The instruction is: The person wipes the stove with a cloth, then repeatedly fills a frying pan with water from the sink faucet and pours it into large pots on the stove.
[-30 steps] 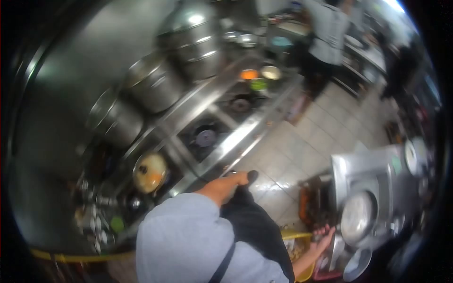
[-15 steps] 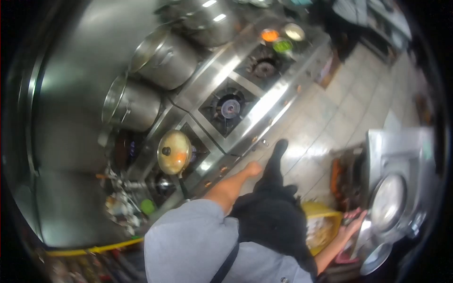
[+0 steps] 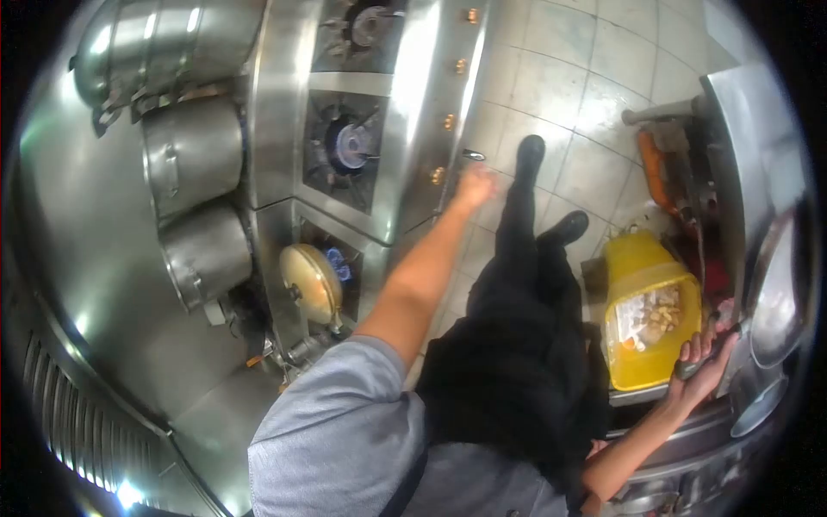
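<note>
My right hand (image 3: 702, 375) is closed around a grey handle (image 3: 689, 370), which runs toward a shiny round pan (image 3: 774, 297) at the right edge. Below that pan lies a second, smaller metal pan (image 3: 760, 405). My left hand (image 3: 476, 185) hangs beside the stove front, close to the knobs (image 3: 438, 176); its fingers are smeared, and I see nothing clear in them. On the stove to my left a pan under a golden lid (image 3: 310, 283) with a dark knob sits by a burner with a blue flame (image 3: 338, 264).
Large steel stockpots (image 3: 194, 155) line the back of the stove. Another burner (image 3: 351, 145) glows ahead. A yellow bin (image 3: 650, 379) with food scraps stands by my right arm, under a metal counter (image 3: 732, 146). Orange bottle-like thing (image 3: 656, 172) lies beneath it. Tiled floor (image 3: 594, 112) runs ahead.
My view has swung, so the stove now runs up the left side and the bin shows fully. My left hand has moved outward along the stove front. The right hand keeps its grip.
</note>
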### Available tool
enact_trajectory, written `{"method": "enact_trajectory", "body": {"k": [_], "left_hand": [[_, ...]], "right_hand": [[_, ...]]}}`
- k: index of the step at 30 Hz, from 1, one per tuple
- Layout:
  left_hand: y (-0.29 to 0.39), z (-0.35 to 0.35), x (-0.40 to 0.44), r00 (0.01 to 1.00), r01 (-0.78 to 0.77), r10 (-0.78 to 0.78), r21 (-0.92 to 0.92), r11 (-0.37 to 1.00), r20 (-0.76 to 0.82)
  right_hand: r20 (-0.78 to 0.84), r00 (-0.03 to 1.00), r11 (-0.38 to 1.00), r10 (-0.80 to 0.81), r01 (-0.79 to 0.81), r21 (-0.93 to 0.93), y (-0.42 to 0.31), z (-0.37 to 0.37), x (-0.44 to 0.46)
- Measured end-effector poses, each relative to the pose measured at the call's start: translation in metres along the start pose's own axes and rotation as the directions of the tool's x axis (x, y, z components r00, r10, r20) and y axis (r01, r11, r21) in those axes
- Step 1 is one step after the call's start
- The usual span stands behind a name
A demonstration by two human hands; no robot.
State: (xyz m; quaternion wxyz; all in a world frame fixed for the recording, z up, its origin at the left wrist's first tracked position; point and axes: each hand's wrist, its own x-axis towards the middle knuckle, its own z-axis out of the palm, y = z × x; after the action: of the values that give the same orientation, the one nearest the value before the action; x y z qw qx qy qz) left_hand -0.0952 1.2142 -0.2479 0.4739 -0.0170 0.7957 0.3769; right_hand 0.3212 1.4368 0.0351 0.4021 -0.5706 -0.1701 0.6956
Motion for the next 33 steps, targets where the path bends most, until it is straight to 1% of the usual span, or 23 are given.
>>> {"method": "enact_trajectory", "body": {"k": [1,3,4,6,7,8,9,10,11,12,13,16,17,19,22,23,25,29,33], "left_hand": [[0.012,-0.003,0.009,0.998,0.018,-0.020,-0.036,0.999,-0.066],[0.030,-0.009,0.024,0.986,0.026,-0.050,-0.150,0.988,-0.160],[0.035,-0.012,0.040,0.988,0.013,-0.037,-0.157,0.988,-0.149],[0.038,-0.017,0.064,0.958,0.003,-0.079,-0.267,0.964,-0.275],[0.044,-0.016,0.076,0.957,-0.006,-0.074,-0.275,0.961,-0.279],[0.049,-0.016,0.086,0.941,-0.009,-0.134,-0.421,0.907,-0.310],[0.054,-0.020,0.094,0.921,-0.026,-0.196,-0.554,0.832,-0.338],[0.053,-0.020,0.104,0.907,-0.035,-0.225,-0.597,0.802,-0.356],[0.054,-0.025,0.114,0.904,-0.025,-0.275,-0.682,0.731,-0.328],[0.058,-0.023,0.117,0.898,-0.048,-0.285,-0.719,0.693,-0.335],[0.061,-0.023,0.121,0.896,-0.063,-0.296,-0.755,0.653,-0.331],[0.057,-0.024,0.134,0.881,-0.086,-0.313,-0.772,0.630,-0.353],[0.054,-0.021,0.138,0.882,-0.081,-0.316,-0.774,0.628,-0.349],[0.057,-0.024,0.135,0.898,-0.115,-0.300,-0.829,0.547,-0.322],[0.060,-0.022,0.130,0.894,-0.123,-0.308,-0.840,0.529,-0.324],[0.061,-0.023,0.128,0.895,-0.125,-0.306,-0.841,0.527,-0.325],[0.058,-0.024,0.127,0.899,-0.116,-0.290,-0.816,0.566,-0.328],[0.053,-0.026,0.128,0.912,-0.124,-0.259,-0.815,0.565,-0.319],[0.056,-0.025,0.122,0.904,-0.121,-0.285,-0.830,0.545,-0.319]], "right_hand": [[-0.013,1.000,1.000,-0.018,0.017,-0.009,-0.001,-0.002,0.001],[-0.029,0.999,1.000,0.015,-0.014,0.021,-0.003,-0.004,0.001],[-0.088,0.996,1.000,0.008,-0.006,0.020,-0.005,0.007,-0.004],[-0.096,0.995,1.000,0.006,-0.004,0.021,-0.006,0.005,-0.004],[-0.107,0.994,1.000,0.018,-0.015,0.026,-0.005,0.004,-0.003],[-0.144,0.990,1.000,0.000,-0.001,-0.003,-0.003,0.005,-0.003],[-0.127,0.992,1.000,0.008,-0.008,-0.002,-0.004,0.005,-0.004],[-0.160,0.987,0.999,0.001,-0.007,-0.039,-0.003,0.006,-0.003],[-0.190,0.982,0.997,-0.003,-0.011,-0.074,-0.001,0.008,-0.002],[-0.244,0.969,0.995,-0.029,0.005,-0.100,0.001,0.014,-0.002],[-0.209,0.977,0.995,-0.030,0.009,-0.098,0.002,0.016,-0.003],[-0.264,0.963,0.989,-0.053,0.013,-0.150,0.003,0.016,-0.001],[-0.240,0.969,0.990,-0.058,0.025,-0.140,0.004,0.016,-0.001],[-0.213,0.976,0.991,-0.056,0.029,-0.128,0.007,0.016,-0.001],[-0.225,0.973,0.992,-0.051,0.024,-0.121,0.007,0.018,0.000],[-0.229,0.972,0.992,-0.051,0.024,-0.120,0.008,0.019,0.000],[-0.234,0.971,0.992,-0.054,0.026,-0.121,0.008,0.020,-0.001],[-0.227,0.972,0.990,-0.066,0.034,-0.138,0.009,0.022,-0.003],[-0.239,0.968,0.986,-0.080,0.042,-0.160,0.010,0.022,-0.003]]}}
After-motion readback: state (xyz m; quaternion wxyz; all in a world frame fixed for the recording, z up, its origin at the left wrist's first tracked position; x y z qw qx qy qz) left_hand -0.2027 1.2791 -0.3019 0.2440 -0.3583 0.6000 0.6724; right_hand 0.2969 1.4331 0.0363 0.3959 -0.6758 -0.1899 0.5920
